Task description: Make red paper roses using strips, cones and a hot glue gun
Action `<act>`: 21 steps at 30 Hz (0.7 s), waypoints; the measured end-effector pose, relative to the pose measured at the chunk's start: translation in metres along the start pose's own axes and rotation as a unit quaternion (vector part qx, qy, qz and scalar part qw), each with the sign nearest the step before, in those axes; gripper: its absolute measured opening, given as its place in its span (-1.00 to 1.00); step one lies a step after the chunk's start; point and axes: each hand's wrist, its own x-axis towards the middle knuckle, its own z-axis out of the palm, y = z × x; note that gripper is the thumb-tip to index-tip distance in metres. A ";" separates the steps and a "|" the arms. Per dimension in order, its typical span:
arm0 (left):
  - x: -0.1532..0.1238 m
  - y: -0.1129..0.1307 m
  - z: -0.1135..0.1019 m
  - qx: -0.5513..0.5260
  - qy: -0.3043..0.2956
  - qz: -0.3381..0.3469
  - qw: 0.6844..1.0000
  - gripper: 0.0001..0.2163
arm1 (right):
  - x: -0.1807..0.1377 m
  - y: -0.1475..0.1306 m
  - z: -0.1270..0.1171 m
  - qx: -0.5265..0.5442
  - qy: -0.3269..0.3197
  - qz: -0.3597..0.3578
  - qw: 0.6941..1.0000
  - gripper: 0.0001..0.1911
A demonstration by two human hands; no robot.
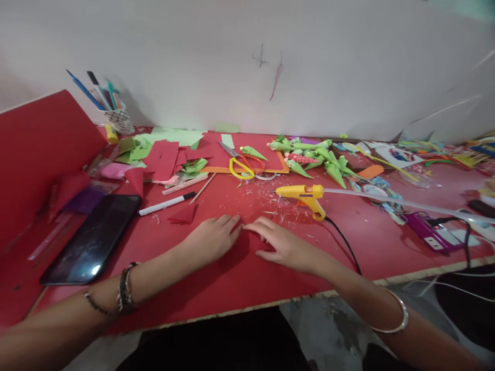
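Note:
My left hand [214, 239] lies palm down on the red tabletop [185, 304], its fingers stretched out and holding nothing I can see. Opposite it, my right hand [286, 247] rests with the index finger reaching to the left fingertips and the thumb apart; nothing shows in its grasp. What is under the palms is hidden. Just beyond the left hand lies a small folded piece of red paper [183, 214]. A yellow glue gun [301, 193] with a long clear glue stick [386, 197] lies past my right hand, among paper scraps.
Scissors [243, 167], green paper cones [328, 159] and red paper strips [164, 159] lie toward the wall. A marker [166, 203] and a phone [95, 239] are at the left, below a pen cup [119, 121]. A purple power strip [433, 234] sits at the right.

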 end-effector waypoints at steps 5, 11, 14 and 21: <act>-0.003 -0.003 -0.005 -0.048 -0.021 -0.009 0.999 -0.51 | 0.001 -0.002 0.003 -0.068 -0.003 -0.016 0.998 -0.48; -0.006 -0.006 -0.012 -0.119 -0.036 -0.026 0.992 -0.42 | 0.001 -0.003 0.005 -0.127 0.013 -0.021 0.992 -0.51; -0.003 0.002 -0.015 -0.096 -0.051 -0.048 0.993 -0.42 | -0.001 -0.005 0.004 -0.116 0.026 -0.019 0.993 -0.46; -0.003 0.011 -0.016 -0.001 -0.050 0.000 0.999 -0.55 | -0.001 -0.003 0.009 -0.118 0.052 -0.020 0.991 -0.70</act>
